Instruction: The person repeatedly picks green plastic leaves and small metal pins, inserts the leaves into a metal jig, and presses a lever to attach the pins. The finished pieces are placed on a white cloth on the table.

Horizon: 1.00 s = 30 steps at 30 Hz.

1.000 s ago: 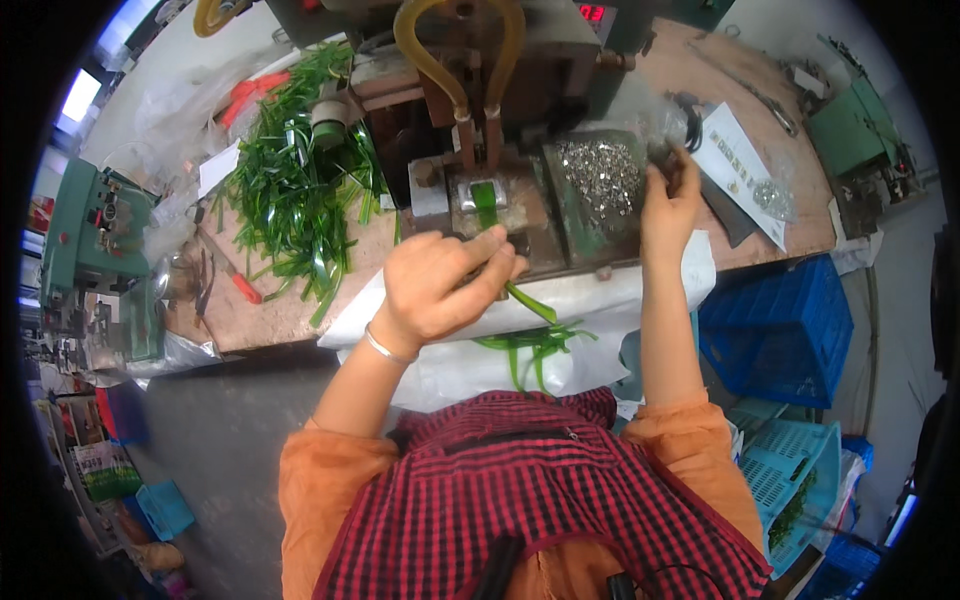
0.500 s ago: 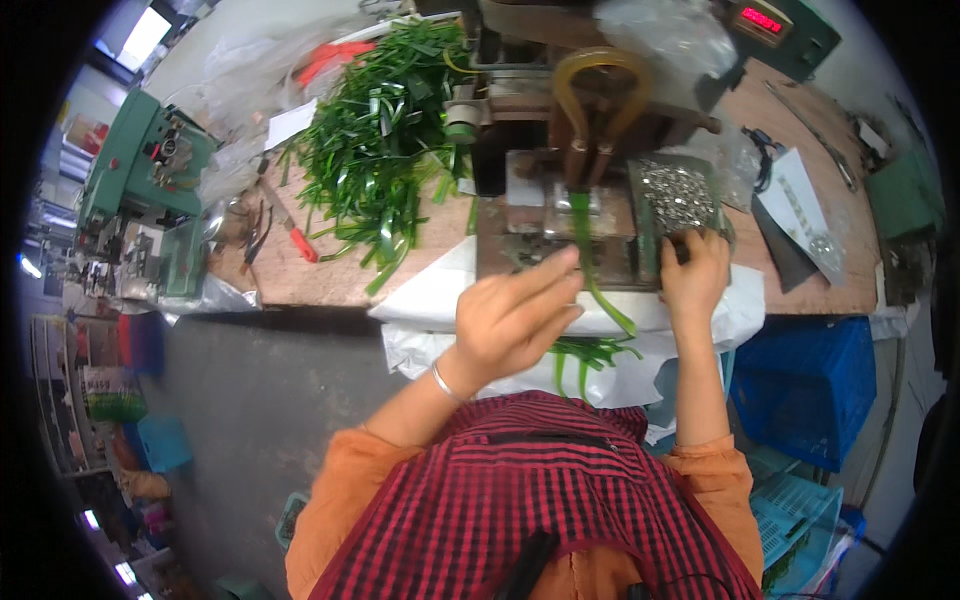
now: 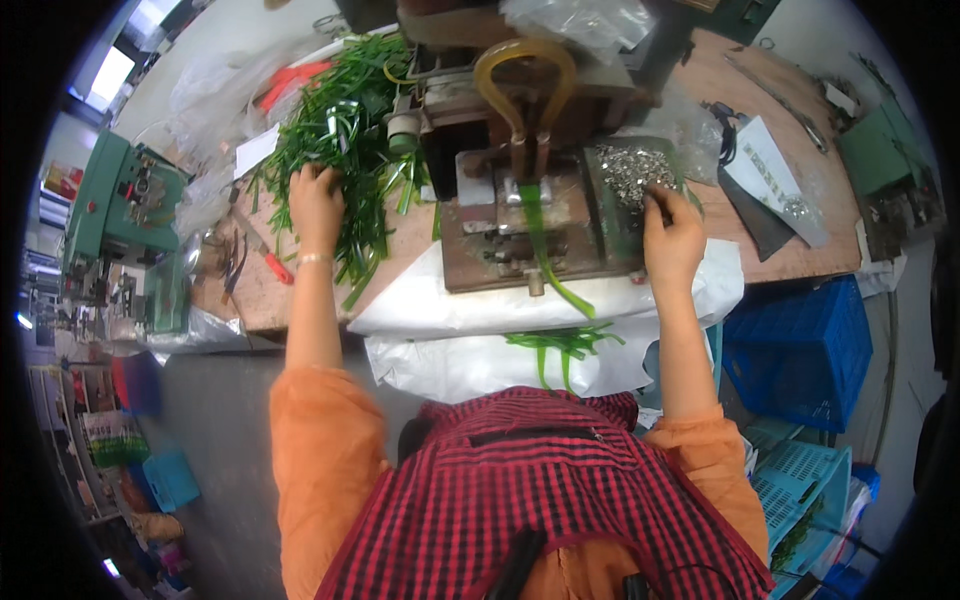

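Note:
My left hand (image 3: 317, 212) is at the left edge of a heap of glossy green strips (image 3: 365, 150), its fingers curled down at the strips. Its fingertips are hidden, so what they hold does not show. At the front of a tray of small shiny metal pieces (image 3: 633, 172), my right hand (image 3: 673, 238) has thumb and fingers drawn together. Anything between them is too small to make out. Between my hands stands a brown metal press (image 3: 470, 265) with a looped yellowish tube (image 3: 527, 55). One green strip (image 3: 553, 275) hangs forward from under the tube, touched by neither hand.
Several green strips (image 3: 565, 342) lie on white sheeting (image 3: 430, 367) at my lap. A red-handled tool (image 3: 279, 268) lies left of the heap. Right of the tray are a printed sheet (image 3: 770, 165) and a dark flat piece. A blue crate (image 3: 800, 350) stands below the table's right side.
My left hand has left the hanging strip by the press and moved far left to the green heap. My right hand stays at the metal pieces. The view has shifted slightly.

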Motion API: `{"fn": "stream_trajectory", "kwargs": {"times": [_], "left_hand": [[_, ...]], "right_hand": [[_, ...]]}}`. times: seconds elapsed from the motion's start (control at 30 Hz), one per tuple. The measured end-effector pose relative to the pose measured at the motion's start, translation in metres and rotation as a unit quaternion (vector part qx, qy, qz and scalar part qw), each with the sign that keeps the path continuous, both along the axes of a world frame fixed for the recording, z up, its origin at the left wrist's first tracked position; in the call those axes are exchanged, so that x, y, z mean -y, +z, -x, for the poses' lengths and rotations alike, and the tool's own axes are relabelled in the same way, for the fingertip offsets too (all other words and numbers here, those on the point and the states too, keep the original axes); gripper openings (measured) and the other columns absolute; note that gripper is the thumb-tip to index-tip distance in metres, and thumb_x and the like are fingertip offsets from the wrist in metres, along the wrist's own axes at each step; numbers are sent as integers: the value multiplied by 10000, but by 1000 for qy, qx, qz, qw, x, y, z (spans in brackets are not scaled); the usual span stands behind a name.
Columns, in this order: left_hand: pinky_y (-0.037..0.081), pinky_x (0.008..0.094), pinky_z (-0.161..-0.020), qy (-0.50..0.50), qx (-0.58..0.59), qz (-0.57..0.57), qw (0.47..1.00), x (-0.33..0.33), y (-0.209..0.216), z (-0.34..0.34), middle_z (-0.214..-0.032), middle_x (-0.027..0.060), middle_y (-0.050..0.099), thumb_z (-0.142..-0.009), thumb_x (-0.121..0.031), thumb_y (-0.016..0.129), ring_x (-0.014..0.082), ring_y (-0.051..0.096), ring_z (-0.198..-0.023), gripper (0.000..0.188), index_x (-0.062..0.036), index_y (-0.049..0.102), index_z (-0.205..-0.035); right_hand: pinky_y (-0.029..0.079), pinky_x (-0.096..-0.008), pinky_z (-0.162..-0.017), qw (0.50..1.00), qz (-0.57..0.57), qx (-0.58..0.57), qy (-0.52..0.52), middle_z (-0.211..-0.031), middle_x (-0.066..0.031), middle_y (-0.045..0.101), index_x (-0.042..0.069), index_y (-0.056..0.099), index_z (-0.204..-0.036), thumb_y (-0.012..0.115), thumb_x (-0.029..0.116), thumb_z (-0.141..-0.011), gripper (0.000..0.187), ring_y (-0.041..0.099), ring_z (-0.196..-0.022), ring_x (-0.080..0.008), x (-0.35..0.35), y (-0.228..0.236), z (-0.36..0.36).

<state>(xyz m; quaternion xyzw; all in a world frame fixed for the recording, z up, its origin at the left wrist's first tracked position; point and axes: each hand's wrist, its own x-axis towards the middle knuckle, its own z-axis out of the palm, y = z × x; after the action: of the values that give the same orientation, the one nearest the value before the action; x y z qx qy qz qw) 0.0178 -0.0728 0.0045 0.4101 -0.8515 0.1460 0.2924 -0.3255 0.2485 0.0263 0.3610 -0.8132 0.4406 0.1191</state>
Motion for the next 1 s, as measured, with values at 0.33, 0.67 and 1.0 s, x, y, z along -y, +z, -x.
{"fn": "stream_trajectory", "kwargs": {"times": [0.33, 0.67, 1.0], "left_hand": [[474, 245, -670, -96, -380, -322, 862, -85, 41, 2, -883, 1, 700, -954, -70, 616, 81, 605, -764, 333, -50, 589, -1285], [499, 199, -672, -44, -450, -345, 822, -125, 20, 51, -973, 88, 698, -952, -12, 622, 90, 627, -729, 129, 55, 645, -1060], [526, 231, -645, -420, -367, -25, 829, -192, 119, 73, -997, 217, 706, -883, -22, 701, 243, 695, -773, 183, 21, 648, -1053]], "right_hand": [[514, -312, -838, 985, 71, 141, 67, -966, -117, 707, 2, 733, -983, 711, 18, -825, 161, 664, -932, -202, -58, 40, -25], [512, -276, -789, 880, 207, 356, 237, -947, -136, 740, -75, 566, -1203, 680, 52, -855, 388, 664, -875, -142, 55, 59, -78], [463, -271, -933, 834, 147, 453, 280, -1140, -180, 666, -87, 408, -1364, 602, -9, -888, 520, 609, -1107, -174, 39, 110, -100]]}}
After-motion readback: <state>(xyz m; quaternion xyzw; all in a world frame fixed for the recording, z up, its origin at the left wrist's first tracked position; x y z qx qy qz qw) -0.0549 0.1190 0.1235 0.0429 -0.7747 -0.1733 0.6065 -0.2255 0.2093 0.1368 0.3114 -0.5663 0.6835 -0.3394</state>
